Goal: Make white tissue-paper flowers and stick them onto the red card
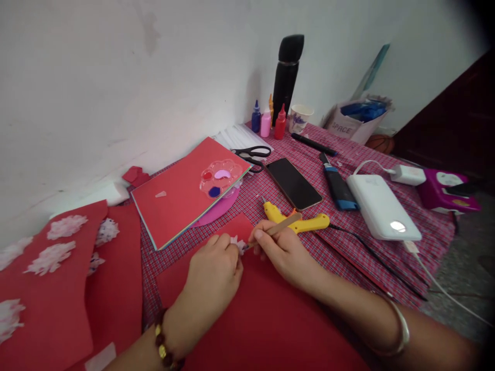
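Between my two hands is a small white ruffled paper flower point(239, 244) with dark specks. My left hand point(213, 270) is closed, its fingertips pinching the flower's left side. A flat wooden stick point(286, 223) is gripped in my right hand point(285, 253), its lower tip reaching the flower's right edge. Under both hands lies a large red paper sheet point(266, 324). Just beyond my right hand rests a yellow glue gun point(309, 223), nozzle pointing left. A clear palette point(220, 178) with red, pink and blue paint sits on a stack of coloured paper point(181, 198).
Red sheets with ruffled flowers point(52, 257) lie at left. Scissors point(253, 153), a phone point(294, 183), a box cutter point(339, 185) and a white power bank point(382, 206) lie rightward. Paint bottles point(265, 123), a paper cup point(300, 119) and a black flask point(286, 82) stand at the back.
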The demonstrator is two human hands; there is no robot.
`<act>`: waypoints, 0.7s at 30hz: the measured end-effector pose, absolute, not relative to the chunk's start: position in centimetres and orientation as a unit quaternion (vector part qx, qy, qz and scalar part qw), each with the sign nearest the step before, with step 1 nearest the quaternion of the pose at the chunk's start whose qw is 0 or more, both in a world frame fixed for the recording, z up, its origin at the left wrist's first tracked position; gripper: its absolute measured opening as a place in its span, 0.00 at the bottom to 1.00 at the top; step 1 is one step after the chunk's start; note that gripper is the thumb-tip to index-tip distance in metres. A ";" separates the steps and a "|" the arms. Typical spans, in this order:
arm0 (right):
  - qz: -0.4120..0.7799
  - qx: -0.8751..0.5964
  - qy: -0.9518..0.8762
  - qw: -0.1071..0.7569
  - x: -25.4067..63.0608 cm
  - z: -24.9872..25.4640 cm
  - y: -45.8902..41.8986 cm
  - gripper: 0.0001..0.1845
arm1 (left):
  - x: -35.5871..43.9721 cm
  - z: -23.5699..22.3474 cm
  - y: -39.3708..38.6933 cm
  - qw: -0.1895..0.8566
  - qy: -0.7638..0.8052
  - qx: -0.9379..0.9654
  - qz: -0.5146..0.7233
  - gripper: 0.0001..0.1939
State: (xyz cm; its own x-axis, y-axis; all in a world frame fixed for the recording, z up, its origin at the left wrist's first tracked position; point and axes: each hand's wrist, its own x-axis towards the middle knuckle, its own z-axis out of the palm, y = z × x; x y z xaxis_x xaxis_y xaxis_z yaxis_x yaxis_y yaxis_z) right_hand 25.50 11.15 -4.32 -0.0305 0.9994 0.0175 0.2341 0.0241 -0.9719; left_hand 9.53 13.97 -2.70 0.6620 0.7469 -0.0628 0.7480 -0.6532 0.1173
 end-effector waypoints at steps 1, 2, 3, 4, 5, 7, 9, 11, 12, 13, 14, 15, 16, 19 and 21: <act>0.439 -0.542 -0.570 0.434 25.5 -4.3 11.2 0.13 | 9.5 -2.8 14.0 0.063 0.410 0.910 -0.003 0.07; 0.439 -0.542 -0.573 0.432 25.5 -4.2 11.2 0.13 | 9.5 -2.8 14.1 0.063 0.409 0.910 -0.001 0.06; 0.439 -0.541 -0.575 0.429 25.5 -4.1 11.1 0.13 | 9.4 -2.9 14.1 0.067 0.408 0.910 0.001 0.06; 0.439 -0.539 -0.579 0.427 25.5 -4.1 11.1 0.14 | 9.3 -3.1 14.2 0.075 0.408 0.910 0.004 0.06; 0.440 -0.536 -0.582 0.424 25.5 -4.0 11.1 0.14 | 9.2 -3.2 14.3 0.085 0.408 0.909 0.007 0.06; 0.441 -0.530 -0.591 0.419 25.3 -4.0 11.1 0.14 | 8.8 -3.5 14.4 0.108 0.408 0.906 0.017 0.06; 0.440 -0.527 -0.602 0.408 25.2 -4.2 11.1 0.14 | 8.3 -3.9 14.5 0.124 0.410 0.903 0.031 0.07; 0.435 -0.530 -0.610 0.398 25.0 -4.4 11.2 0.14 | 7.9 -4.1 14.6 0.133 0.414 0.899 0.048 0.07; 0.431 -0.532 -0.613 0.394 25.0 -4.4 11.2 0.14 | 7.7 -4.2 14.7 0.137 0.417 0.897 0.056 0.08; 0.428 -0.536 -0.614 0.391 24.9 -4.5 11.2 0.14 | 7.5 -4.2 14.8 0.141 0.420 0.894 0.063 0.08; 0.426 -0.539 -0.614 0.388 24.9 -4.5 11.2 0.14 | 7.3 -4.2 14.8 0.147 0.422 0.892 0.067 0.08; 0.425 -0.542 -0.614 0.386 24.9 -4.5 11.2 0.14 | 7.1 -4.2 14.8 0.153 0.425 0.890 0.070 0.08; 0.424 -0.544 -0.613 0.385 25.0 -4.5 11.2 0.14 | 7.0 -4.2 14.9 0.159 0.428 0.887 0.071 0.08; 0.426 -0.548 -0.605 0.389 25.0 -4.4 11.2 0.14 | 6.6 -3.9 14.7 0.178 0.437 0.879 0.071 0.08; 0.431 -0.545 -0.605 0.390 25.0 -4.4 11.2 0.14 | 6.6 -3.7 14.6 0.193 0.435 0.876 0.073 0.06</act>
